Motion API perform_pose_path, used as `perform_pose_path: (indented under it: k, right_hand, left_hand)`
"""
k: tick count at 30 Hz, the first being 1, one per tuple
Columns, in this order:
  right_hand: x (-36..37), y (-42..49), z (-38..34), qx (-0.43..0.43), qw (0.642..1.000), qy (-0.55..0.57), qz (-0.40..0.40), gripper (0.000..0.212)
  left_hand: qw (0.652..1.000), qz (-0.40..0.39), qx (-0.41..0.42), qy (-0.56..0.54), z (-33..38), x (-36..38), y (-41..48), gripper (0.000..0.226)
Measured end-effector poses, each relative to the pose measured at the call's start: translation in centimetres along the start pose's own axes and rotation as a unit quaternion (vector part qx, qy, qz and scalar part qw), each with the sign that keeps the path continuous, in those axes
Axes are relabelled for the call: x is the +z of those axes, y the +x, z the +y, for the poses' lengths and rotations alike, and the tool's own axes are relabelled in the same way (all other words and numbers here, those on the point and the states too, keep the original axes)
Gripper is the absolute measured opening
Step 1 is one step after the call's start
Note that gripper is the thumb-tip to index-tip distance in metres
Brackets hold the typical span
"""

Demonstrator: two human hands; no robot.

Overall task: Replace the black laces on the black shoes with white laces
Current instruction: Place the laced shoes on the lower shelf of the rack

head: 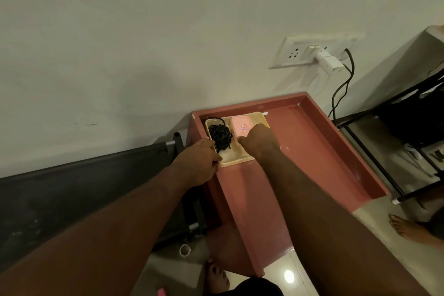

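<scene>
Black laces (219, 137) lie in a tangled bundle in the left half of a cream tray (236, 162), just left of frame centre, with one end trailing over the far rim. Left hand (199, 158) is at the tray's near-left corner: fingers (207, 143) curled over the rim, thumb on the near edge, pinching the tray. Right hand (260, 139) hangs over the tray's right half with its fingers tucked under the knuckles, just beside the bundle. Whether they hold anything, I cannot tell. A pink lidded box (239, 126) lies in the tray beside the laces, partly under that hand. The tray sits in the far-left corner of a pink rimmed bench (312, 151). Upper right, a white charger (329, 61) is plugged into the wall socket panel (292, 55), its black cable (341, 89) dropping behind the bench. At the bottom of the frame, a bare foot (217, 279) rests on the tiled floor (302, 269).
</scene>
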State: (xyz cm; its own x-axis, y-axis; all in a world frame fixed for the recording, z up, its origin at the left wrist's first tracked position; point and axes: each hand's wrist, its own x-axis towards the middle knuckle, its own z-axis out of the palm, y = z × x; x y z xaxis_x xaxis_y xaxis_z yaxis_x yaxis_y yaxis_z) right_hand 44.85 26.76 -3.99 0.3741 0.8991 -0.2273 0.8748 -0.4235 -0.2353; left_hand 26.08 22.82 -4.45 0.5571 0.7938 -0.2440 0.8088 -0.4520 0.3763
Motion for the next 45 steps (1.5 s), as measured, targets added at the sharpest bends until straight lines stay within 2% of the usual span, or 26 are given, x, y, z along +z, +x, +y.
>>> perform_pose_path:
  k: [7, 11, 13, 15, 16, 18, 20, 25, 30, 33, 36, 39, 40, 42, 45]
  right_hand:
    - [1.9, -1.6, 0.3, -0.130, 0.988, -0.014, -0.085, 0.030]
    - [1.7, -1.7, 0.7, -0.117, 0.990, 0.032, -0.072, 0.027]
    - [1.0, -1.6, 1.3, -0.055, 0.996, 0.067, -0.003, 0.026]
    - [0.1, -1.5, 2.5, 0.041, 0.987, 0.124, 0.089, 0.030]
    - [0.0, -1.4, 3.2, 0.073, 0.981, 0.142, 0.108, 0.034]
    - [0.3, -1.5, 3.9, 0.101, 0.980, 0.154, 0.079, 0.045]
    - [1.1, -1.9, 4.1, 0.088, 0.978, 0.180, 0.054, 0.050]
    - [1.5, -2.5, 4.2, 0.042, 0.979, 0.190, 0.059, 0.055]
    - [1.5, -2.7, 5.1, -0.009, 0.980, 0.201, 0.009, 0.080]
    - [1.5, -2.7, 5.5, -0.019, 0.979, 0.202, 0.006, 0.084]
    - [1.6, -2.9, 5.3, -0.012, 0.983, 0.183, 0.028, 0.079]
    - [1.7, -3.8, 3.9, -0.079, 0.985, 0.099, 0.121, 0.045]
    - [1.9, -4.2, 3.0, -0.111, 0.983, 0.076, 0.122, 0.037]
    - [2.2, -4.7, 1.4, -0.139, 0.987, 0.031, 0.075, 0.033]
    - [3.0, -4.7, 0.2, -0.133, 0.990, -0.044, -0.012, 0.035]
  left_hand:
    - [1.000, -0.015, -0.001, 0.025, 0.2, -0.5, 0.1, 0.041]
    - [1.000, -0.012, -0.002, 0.027, 0.1, -0.4, 0.2, 0.041]
    - [1.000, -0.009, 0.000, 0.028, 0.0, -0.3, 0.2, 0.041]
    - [1.000, -0.008, 0.001, 0.028, 0.0, -0.3, 0.3, 0.041]
    - [1.000, -0.006, -0.001, 0.027, 0.0, -0.3, 0.3, 0.041]
    - [1.000, -0.004, -0.005, 0.026, 0.1, -0.2, 0.2, 0.040]
    - [0.999, -0.003, -0.006, 0.031, 0.2, 0.0, 0.1, 0.039]
    - [1.000, -0.003, -0.004, 0.027, 0.0, 0.1, 0.1, 0.038]
    - [1.000, -0.008, -0.010, 0.025, 0.0, 0.1, 0.1, 0.043]
    - [0.999, -0.013, -0.013, 0.027, 0.1, -0.2, 0.2, 0.045]
    - [1.000, -0.014, -0.012, 0.019, 0.3, -0.1, 0.0, 0.047]
    - [1.000, -0.014, -0.009, 0.019, 0.3, 0.3, -0.5, 0.047]
    - [1.000, -0.013, -0.010, 0.020, 0.2, 0.4, -0.7, 0.046]
    - [1.000, -0.003, -0.015, 0.026, 0.3, 0.5, -0.9, 0.045]
    - [0.999, 0.005, -0.022, 0.041, 0.7, 0.6, -0.9, 0.042]
